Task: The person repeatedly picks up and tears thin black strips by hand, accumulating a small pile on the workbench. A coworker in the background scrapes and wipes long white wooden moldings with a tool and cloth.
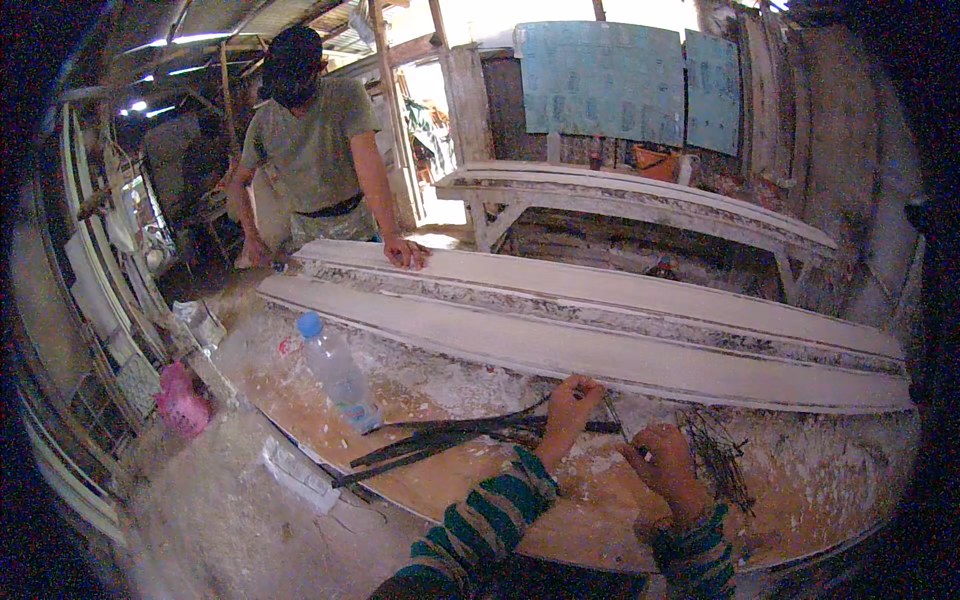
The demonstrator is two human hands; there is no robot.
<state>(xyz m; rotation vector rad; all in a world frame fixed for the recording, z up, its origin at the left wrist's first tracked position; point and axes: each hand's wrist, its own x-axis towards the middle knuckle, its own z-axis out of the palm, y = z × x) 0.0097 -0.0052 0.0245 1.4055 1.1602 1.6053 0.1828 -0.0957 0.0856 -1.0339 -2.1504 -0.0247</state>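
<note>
My left hand is closed in a pinch at the near edge of a long whitish plaster strip. It grips the upper end of a thin dark strand. The strand slants down to my right hand, whose bent fingers are closed on its other end. Whether it is wire or cord is too small to tell. Under and left of my left hand lies a bundle of flat black strips on the dusty wooden table. A tangle of thin black wires lies just right of my right hand.
Two long plaster strips span the table's far part. A clear bottle with a blue cap stands at the left. Across the table, another person rests a hand on the far strip. Behind is a whitish bench; a pink bag sits left.
</note>
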